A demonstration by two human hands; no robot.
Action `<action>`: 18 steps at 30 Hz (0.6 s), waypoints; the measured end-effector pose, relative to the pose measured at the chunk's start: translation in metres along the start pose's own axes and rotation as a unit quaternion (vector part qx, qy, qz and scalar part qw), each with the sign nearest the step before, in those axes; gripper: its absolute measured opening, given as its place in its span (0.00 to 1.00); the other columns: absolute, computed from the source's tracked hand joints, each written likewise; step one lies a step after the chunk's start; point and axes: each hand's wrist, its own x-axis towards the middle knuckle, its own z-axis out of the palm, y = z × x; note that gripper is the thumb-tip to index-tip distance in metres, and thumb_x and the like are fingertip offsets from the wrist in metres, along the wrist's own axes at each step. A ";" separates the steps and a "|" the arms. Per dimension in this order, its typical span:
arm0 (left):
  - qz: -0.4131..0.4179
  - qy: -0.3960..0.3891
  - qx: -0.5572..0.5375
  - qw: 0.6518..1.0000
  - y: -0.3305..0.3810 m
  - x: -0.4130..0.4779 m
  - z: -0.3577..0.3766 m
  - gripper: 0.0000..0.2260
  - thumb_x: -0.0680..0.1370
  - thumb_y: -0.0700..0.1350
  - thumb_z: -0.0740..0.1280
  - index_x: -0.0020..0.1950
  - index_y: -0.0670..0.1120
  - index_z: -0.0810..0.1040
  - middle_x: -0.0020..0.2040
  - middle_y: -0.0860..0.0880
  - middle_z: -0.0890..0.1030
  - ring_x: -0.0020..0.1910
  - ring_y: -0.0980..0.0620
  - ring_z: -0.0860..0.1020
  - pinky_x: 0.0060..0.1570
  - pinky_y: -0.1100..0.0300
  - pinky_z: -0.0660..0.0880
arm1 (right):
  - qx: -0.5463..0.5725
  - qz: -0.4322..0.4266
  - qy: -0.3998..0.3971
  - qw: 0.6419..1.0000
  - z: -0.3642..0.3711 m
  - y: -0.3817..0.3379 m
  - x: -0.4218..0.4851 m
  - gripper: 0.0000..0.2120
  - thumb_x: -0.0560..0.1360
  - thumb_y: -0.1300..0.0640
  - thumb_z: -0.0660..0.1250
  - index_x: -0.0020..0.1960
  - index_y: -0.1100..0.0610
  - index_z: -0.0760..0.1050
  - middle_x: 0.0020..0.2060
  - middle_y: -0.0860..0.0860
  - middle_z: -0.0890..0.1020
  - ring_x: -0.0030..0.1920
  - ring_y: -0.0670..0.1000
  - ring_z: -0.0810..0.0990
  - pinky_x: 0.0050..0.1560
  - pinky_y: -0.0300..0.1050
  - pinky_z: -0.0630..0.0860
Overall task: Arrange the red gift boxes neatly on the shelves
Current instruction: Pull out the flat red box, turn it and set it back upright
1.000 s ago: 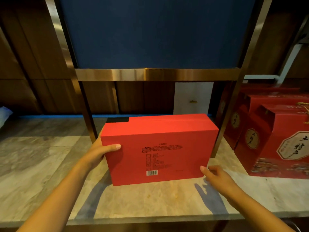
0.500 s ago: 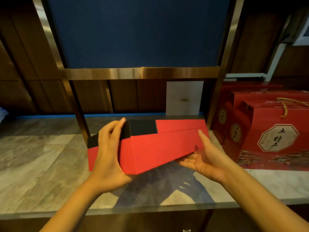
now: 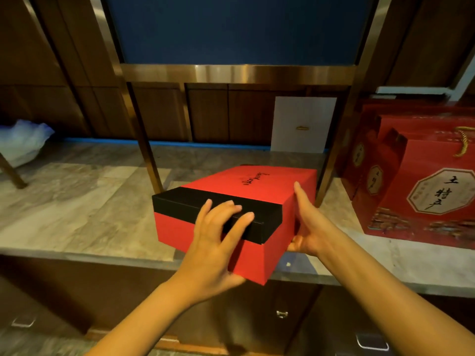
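Red gift box (image 3: 253,191), flat rectangular card, matte, with a black band (image 3: 205,204) across the near part of its top and dark script on the red part beyond the fingertips, too small to read. It is held tilted over the front edge of the marble shelf (image 3: 77,201), near corner jutting out past that edge toward the wrists. Left hand (image 3: 213,242): fingers (image 3: 231,209) slightly spread and laid flat on the black band, tips pointing away, thumb hidden under the box's near face. Right hand (image 3: 307,224): fingers pressed together along the box's right side, one fingertip up at the top edge, palm cupping the lower side; the thumb cannot be made out. The shelf surface is grey-beige veined stone, polished, smooth. Just past the fingertips stand brushed brass-coloured metal uprights and a crossbar (image 3: 239,73), with a dark blue panel (image 3: 236,27) above. Right of the right hand, well apart, several larger red cartons (image 3: 421,191) stand in a row, octagonal cream label with black characters, a gold rope handle on top; cut off at the frame edge, contents unseen. Behind, a small white card (image 3: 303,124) leans on dark wood panelling. Far left of the left hand, a crumpled pale plastic bag (image 3: 23,140), partly cropped. The box is closed; its contents are hidden.
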 end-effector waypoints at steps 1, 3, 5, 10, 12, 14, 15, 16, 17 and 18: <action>-0.001 -0.006 0.010 1.000 0.004 -0.004 0.003 0.42 0.65 0.59 0.73 0.72 0.48 0.56 0.67 0.44 0.65 0.71 0.44 0.63 0.74 0.43 0.51 | -0.014 0.002 0.001 1.000 -0.002 0.001 0.000 0.32 0.63 0.27 0.63 0.54 0.51 0.75 0.50 0.58 0.83 0.49 0.59 0.82 0.37 0.57 0.81; -0.007 -0.021 0.023 0.999 0.012 -0.012 0.005 0.43 0.64 0.58 0.74 0.72 0.48 0.57 0.67 0.44 0.64 0.71 0.44 0.63 0.74 0.43 0.51 | -0.032 -0.001 0.000 1.000 -0.009 0.003 0.001 0.30 0.63 0.31 0.66 0.55 0.51 0.73 0.50 0.58 0.82 0.49 0.59 0.82 0.35 0.57 0.81; -0.010 -0.051 0.018 0.998 0.019 -0.019 0.004 0.40 0.66 0.61 0.73 0.72 0.48 0.60 0.68 0.45 0.65 0.71 0.46 0.63 0.74 0.43 0.51 | -0.043 -0.007 -0.001 0.999 -0.015 0.006 0.003 0.29 0.64 0.33 0.67 0.56 0.51 0.73 0.49 0.57 0.82 0.48 0.58 0.81 0.35 0.54 0.81; -0.085 -0.208 -0.040 0.974 0.017 -0.016 -0.014 0.32 0.71 0.67 0.62 0.71 0.53 0.67 0.70 0.51 0.70 0.72 0.54 0.63 0.73 0.42 0.53 | -0.078 -0.041 0.017 0.996 -0.024 0.027 0.010 0.24 0.66 0.34 0.65 0.53 0.50 0.75 0.44 0.52 0.82 0.44 0.53 0.81 0.34 0.48 0.80; -0.131 -0.293 -0.055 0.945 0.010 -0.016 -0.018 0.35 0.71 0.67 0.61 0.74 0.55 0.62 0.75 0.51 0.62 0.74 0.54 0.57 0.74 0.47 0.52 | -0.075 -0.061 0.018 0.995 -0.026 0.035 0.011 0.20 0.66 0.36 0.66 0.50 0.48 0.75 0.43 0.51 0.82 0.42 0.52 0.81 0.28 0.43 0.79; -0.176 -0.361 -0.050 0.915 -0.001 -0.016 -0.021 0.40 0.67 0.71 0.58 0.76 0.57 0.54 0.78 0.52 0.54 0.76 0.54 0.51 0.75 0.51 0.50 | -0.062 -0.070 0.017 0.996 -0.029 0.041 0.009 0.18 0.66 0.37 0.67 0.48 0.48 0.75 0.42 0.51 0.82 0.42 0.52 0.82 0.28 0.43 0.79; -0.194 -0.384 -0.053 0.901 -0.008 -0.016 -0.023 0.43 0.65 0.72 0.56 0.77 0.57 0.52 0.79 0.53 0.51 0.77 0.54 0.48 0.75 0.51 0.49 | -0.060 -0.071 0.017 0.996 -0.030 0.042 0.008 0.18 0.66 0.37 0.67 0.48 0.48 0.75 0.43 0.51 0.83 0.42 0.52 0.82 0.29 0.43 0.79; -0.210 -0.401 -0.069 0.889 -0.016 -0.015 -0.025 0.44 0.65 0.72 0.57 0.77 0.56 0.51 0.79 0.52 0.49 0.77 0.53 0.47 0.76 0.52 0.48 | -0.061 -0.072 0.017 0.995 -0.031 0.043 0.007 0.19 0.66 0.37 0.67 0.50 0.49 0.76 0.44 0.51 0.83 0.43 0.52 0.82 0.31 0.44 0.80; -0.230 -0.411 -0.101 0.876 -0.025 -0.013 -0.026 0.42 0.68 0.70 0.60 0.77 0.55 0.51 0.79 0.52 0.48 0.77 0.54 0.46 0.76 0.54 0.47 | -0.062 -0.075 0.018 0.995 -0.031 0.043 0.005 0.21 0.66 0.37 0.68 0.52 0.49 0.76 0.45 0.52 0.83 0.45 0.52 0.82 0.34 0.45 0.80; -0.259 -0.410 -0.138 0.864 -0.034 -0.010 -0.027 0.38 0.71 0.65 0.61 0.77 0.53 0.53 0.79 0.51 0.49 0.77 0.54 0.48 0.75 0.57 0.47 | -0.062 -0.080 0.018 0.995 -0.032 0.042 0.003 0.22 0.66 0.38 0.68 0.53 0.50 0.76 0.46 0.52 0.83 0.45 0.53 0.82 0.36 0.45 0.79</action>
